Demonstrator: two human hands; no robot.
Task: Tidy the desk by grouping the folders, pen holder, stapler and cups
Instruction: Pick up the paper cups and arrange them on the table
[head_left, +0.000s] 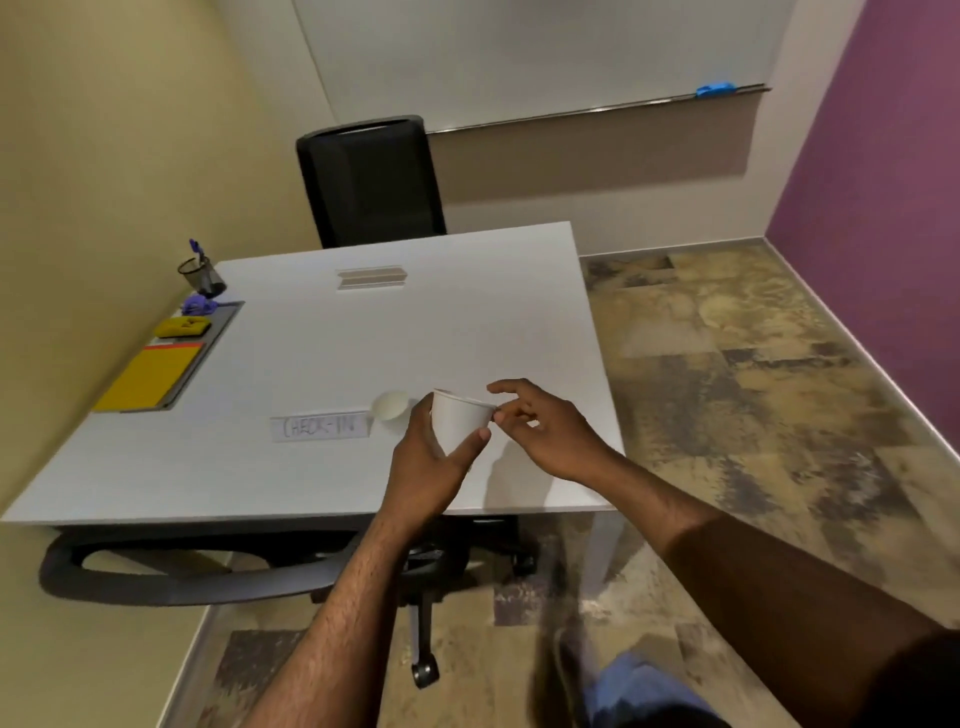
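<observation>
My left hand (426, 467) grips a white paper cup (460, 423) just above the white desk (322, 353), near its front right corner. My right hand (545, 431) touches the cup's rim with thumb and fingertips. A second white cup (390, 405) stands on the desk just left of them. Along the left edge lie stacked folders, a yellow one (150, 376) on top of a grey one (218, 325). On the grey folder sit a yellow stapler (183, 327) and a small purple object (198, 305). A black mesh pen holder (202, 275) with a pen stands behind them.
A white "CHECK-IN" label (319, 427) lies near the front edge. A black office chair (371, 179) stands behind the desk, and another chair (208, 566) is tucked under the front edge. The olive wall runs along the left; patterned floor lies to the right.
</observation>
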